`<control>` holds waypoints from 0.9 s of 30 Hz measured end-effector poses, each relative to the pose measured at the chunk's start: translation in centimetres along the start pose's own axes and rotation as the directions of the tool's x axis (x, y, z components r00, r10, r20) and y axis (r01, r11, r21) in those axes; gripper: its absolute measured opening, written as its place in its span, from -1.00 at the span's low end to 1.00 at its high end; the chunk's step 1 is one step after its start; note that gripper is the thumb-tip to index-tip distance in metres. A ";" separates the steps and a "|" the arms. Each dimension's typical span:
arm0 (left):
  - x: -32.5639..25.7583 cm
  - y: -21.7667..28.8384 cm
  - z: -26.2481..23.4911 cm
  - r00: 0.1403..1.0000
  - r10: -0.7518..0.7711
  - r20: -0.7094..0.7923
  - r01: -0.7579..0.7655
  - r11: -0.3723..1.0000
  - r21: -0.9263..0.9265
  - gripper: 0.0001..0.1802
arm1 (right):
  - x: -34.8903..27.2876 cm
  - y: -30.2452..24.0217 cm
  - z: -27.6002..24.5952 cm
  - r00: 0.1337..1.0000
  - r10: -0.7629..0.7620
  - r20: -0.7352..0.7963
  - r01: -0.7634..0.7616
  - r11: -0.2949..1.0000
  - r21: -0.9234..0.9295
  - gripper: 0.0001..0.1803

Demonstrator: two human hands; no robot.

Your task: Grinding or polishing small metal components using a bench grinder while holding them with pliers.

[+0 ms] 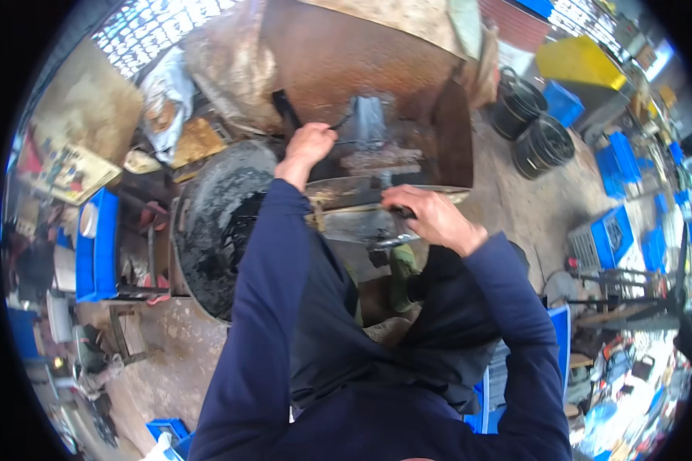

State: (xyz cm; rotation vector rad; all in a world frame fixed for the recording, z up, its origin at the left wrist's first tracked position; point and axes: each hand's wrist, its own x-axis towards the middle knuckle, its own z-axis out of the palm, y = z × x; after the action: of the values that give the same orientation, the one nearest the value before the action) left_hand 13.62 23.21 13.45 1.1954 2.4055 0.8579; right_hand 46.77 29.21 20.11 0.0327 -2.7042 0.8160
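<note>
My left hand is closed round a thin dark rod, whose bent end reaches over the work area of a rusty metal box. Just beyond that hand a flat black bar sticks up. Toward the middle of the box sits a blue-grey block, with rough greyish bars in front of it. At the box's front ledge, my right hand has its fingers curled over a small dark piece. Most of that piece is hidden by the fingers.
Close by my left forearm stands a large round tub of black material. Black buckets are on the floor at the right, near blue crates. A blue tray is at far left. My legs are beneath the ledge.
</note>
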 end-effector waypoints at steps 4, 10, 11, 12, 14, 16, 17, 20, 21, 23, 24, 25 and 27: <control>-1.2 3.2 0.3 1.000 0.003 -0.007 -0.003 1.000 0.009 -0.57 | -1.0 -1.3 0.1 0.992 0.110 0.061 -0.109 0.994 -0.025 -0.56; -2.2 4.5 0.1 0.984 -0.101 -0.149 0.086 0.991 -0.102 -0.63 | 0.1 -0.5 0.5 0.996 0.080 0.043 -0.083 0.994 0.070 -0.62; -2.2 5.1 0.3 0.978 -0.082 -0.192 0.059 0.990 -0.125 -0.65 | 0.4 -0.3 0.3 0.992 0.117 -0.039 -0.112 0.987 0.114 -0.63; -2.1 5.2 0.2 0.968 -0.070 -0.241 0.037 0.989 -0.140 -0.67 | 1.0 -0.3 0.3 0.982 0.147 -0.119 -0.126 0.978 0.166 -0.65; -1.9 5.1 -0.1 0.931 -0.035 -0.363 -0.025 0.987 -0.160 -0.68 | 2.2 -0.1 0.4 0.968 0.171 -0.184 -0.127 0.966 0.226 -0.66; -1.6 4.5 -0.3 0.818 0.037 -0.575 -0.162 0.972 -0.167 -0.71 | 4.4 0.3 0.5 0.902 0.345 -0.259 -0.236 0.897 0.375 -0.70; -1.9 4.8 -0.5 0.821 0.039 -0.570 -0.194 0.958 -0.213 -0.71 | 5.5 0.2 0.5 0.858 0.434 -0.274 -0.284 0.846 0.451 -0.71; -2.2 6.8 -0.9 0.801 -0.015 -0.599 -0.275 0.879 -0.390 -0.69 | 8.6 -0.5 -0.8 0.754 0.596 -0.277 -0.370 0.733 0.572 -0.79; -3.1 9.3 -1.1 0.822 -0.057 -0.566 -0.232 0.875 -0.425 -0.68 | 8.7 1.2 -1.6 0.740 0.570 -0.358 -0.369 0.788 0.493 -0.81; -4.0 9.4 -2.4 0.830 -0.026 -0.558 -0.223 0.900 -0.375 -0.74 | 10.9 2.8 -1.7 0.748 0.530 -0.400 -0.355 0.828 0.433 -0.78; -4.6 10.8 -2.8 0.868 -0.029 -0.496 -0.203 0.890 -0.409 -0.75 | 11.2 4.1 -2.4 0.718 0.535 -0.444 -0.356 0.832 0.426 -0.76; -5.1 10.4 -3.2 0.850 -0.056 -0.524 -0.187 0.898 -0.398 -0.75 | 12.7 4.9 -1.8 0.728 0.528 -0.436 -0.325 0.827 0.458 -0.76; -5.1 10.3 -3.3 0.825 -0.089 -0.559 -0.199 0.879 -0.433 -0.77 | 14.0 10.1 -2.6 0.736 0.549 -0.397 -0.314 0.796 0.518 -0.74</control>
State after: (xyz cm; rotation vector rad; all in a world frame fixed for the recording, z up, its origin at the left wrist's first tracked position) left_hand 21.22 22.76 22.72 0.8962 2.3322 1.9272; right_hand 33.08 40.02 20.98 -0.6768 -1.9735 1.3097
